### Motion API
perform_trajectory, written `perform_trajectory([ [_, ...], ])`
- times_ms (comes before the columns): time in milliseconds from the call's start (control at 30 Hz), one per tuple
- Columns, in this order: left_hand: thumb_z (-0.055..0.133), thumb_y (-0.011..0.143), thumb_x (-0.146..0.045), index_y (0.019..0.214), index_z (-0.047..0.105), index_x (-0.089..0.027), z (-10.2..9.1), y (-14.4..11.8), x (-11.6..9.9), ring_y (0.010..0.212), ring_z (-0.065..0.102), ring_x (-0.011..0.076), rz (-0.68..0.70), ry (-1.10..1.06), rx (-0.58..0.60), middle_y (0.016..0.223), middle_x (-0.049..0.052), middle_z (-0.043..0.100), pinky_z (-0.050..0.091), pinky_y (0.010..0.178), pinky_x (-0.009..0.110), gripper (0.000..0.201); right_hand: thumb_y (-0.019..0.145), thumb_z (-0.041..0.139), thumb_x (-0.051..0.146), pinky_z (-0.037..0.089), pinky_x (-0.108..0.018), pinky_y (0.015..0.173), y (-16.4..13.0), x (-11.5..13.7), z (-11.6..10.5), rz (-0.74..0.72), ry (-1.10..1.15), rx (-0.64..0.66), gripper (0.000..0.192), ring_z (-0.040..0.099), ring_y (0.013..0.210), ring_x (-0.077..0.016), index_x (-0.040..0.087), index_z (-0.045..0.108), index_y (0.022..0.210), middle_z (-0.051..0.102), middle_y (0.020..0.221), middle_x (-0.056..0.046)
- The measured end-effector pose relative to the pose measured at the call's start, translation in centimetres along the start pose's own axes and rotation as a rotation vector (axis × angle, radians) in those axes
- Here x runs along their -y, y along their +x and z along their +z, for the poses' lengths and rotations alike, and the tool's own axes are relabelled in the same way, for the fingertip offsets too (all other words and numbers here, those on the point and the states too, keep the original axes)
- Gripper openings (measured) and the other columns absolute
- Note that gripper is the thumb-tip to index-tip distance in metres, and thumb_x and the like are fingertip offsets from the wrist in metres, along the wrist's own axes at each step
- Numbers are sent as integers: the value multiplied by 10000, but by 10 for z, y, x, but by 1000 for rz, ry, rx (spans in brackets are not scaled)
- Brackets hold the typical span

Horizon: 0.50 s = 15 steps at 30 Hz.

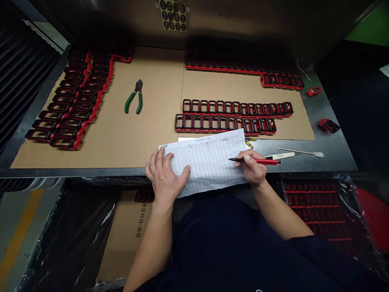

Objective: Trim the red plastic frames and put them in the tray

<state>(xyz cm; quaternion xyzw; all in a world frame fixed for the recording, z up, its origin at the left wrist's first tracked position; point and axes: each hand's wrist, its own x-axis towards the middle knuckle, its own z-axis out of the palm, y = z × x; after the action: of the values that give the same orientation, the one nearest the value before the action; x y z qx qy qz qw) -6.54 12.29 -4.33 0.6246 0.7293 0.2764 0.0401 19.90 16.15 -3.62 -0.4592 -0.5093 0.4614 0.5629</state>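
A gridded paper form (209, 162) lies at the near edge of the metal table (334, 154). My left hand (165, 176) rests flat on the sheet's left part, fingers spread, pinning it down. My right hand (252, 166) grips a red pen (258, 161) over the sheet's right side, tip pointing left onto the grid. Just behind the paper, two rows of red-and-black rectangular frames (231, 115) stand on brown cardboard (146, 121).
More red-and-black frames (71, 101) lie at far left and along the back (243, 67). Green-handled pliers (134, 97) lie on the cardboard. A swab (304, 153) and a white marker (281, 155) sit right of my hand. A bagged bin of frames (319, 207) stands below right.
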Motion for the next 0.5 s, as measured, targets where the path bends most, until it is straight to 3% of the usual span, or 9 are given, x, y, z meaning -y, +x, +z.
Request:
perform_trajectory([
  [167,634,800,-500,1175,584,-207,0,0,0,1435,390,396,-5,11,-2,1506,188,505,226,1178,571,479,765,662,451,512,-338,520,-1,-2,-3,9,-30,47,233,617,527,-198,219,651,766,629,641,-13],
  [500,636,792,-498,1169,590,-206,1,0,0,1431,401,398,3,24,-14,1495,188,518,248,1169,578,479,779,675,436,443,-313,514,-2,-2,-5,-52,-11,156,231,549,525,-183,218,624,724,566,577,-1],
])
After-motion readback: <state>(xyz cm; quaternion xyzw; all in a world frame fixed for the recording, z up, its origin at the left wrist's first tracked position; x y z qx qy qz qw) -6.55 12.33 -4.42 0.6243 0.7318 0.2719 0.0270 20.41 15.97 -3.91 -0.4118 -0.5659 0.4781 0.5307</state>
